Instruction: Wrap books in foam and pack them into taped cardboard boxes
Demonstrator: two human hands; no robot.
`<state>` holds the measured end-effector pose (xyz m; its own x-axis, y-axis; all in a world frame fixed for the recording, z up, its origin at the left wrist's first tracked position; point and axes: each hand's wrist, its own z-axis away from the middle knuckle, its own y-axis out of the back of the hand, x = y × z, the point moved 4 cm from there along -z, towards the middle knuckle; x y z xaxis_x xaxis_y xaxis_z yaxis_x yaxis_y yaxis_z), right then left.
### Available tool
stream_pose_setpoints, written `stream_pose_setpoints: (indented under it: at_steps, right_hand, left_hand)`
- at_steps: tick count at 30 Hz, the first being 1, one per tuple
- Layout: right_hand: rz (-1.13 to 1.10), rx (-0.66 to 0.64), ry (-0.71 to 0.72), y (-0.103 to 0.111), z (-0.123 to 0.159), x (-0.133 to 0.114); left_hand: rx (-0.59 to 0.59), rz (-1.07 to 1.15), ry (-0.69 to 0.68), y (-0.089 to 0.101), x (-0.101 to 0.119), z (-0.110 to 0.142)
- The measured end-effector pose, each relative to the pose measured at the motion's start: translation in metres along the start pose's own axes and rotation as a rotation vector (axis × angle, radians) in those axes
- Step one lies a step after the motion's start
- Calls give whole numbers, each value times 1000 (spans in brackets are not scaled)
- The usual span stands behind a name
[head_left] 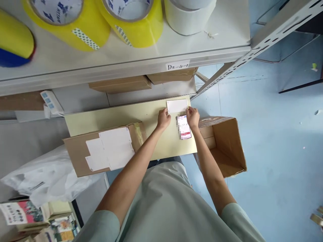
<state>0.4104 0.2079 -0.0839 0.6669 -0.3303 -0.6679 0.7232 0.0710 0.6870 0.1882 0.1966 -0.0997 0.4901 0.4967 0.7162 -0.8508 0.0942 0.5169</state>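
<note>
A blank white card (177,106) lies near the far right end of the pale yellow board (156,141). My left hand (164,119), its fingers curled, is closed at the card's left end. At the opposite end, my right hand (192,117) pinches the right edge of the card. Just below the card is a phone (185,128) with its screen lit, close to my right hand. To the left, a flat brown cardboard box (75,151) rests on the board, with several white cards (117,148) spread over its top.
An open cardboard box (227,144) stands to the right of the board. Ahead, a metal shelf (141,60) holds yellow tape rolls (136,32) and a white roll (189,20). White plastic bags (55,174) and books (27,213) are at the left.
</note>
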Motion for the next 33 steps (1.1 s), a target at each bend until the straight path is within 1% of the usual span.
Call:
stream_pose_setpoints:
  at_steps: [4,7,11,14,17,21,24,26,28,31,33]
  right_hand:
    - [-9,-19,-7,0,4,-3]
    - [-40,-6,-15,1,7,-6]
    - [-98,35,-35,2,9,-13]
    - [-101,67,-73,5,8,-19]
    - [-68,77,-100,7,4,-25]
    - [15,45,-87,12,-1,-31]
    - [37,26,-48,17,0,-39]
    - [26,39,-27,20,4,-46]
    - [6,67,-20,22,10,-54]
    - [-9,87,2,18,23,-72]
    - [8,66,56,12,34,-88]
  left_hand:
    - [16,40,-4,-4,-3,2]
    - [39,62,-28,-4,-2,6]
    - [90,21,-24,-2,7,15]
    - [164,4,9,3,19,20]
    - [229,35,72,10,27,19]
    - [176,58,156,16,31,12]
    - [133,49,182,20,29,7]
    - [130,34,163,23,28,5]
    - [139,27,99,29,31,6]
    - [93,64,-34,39,46,12]
    - [50,93,-90,47,61,16]
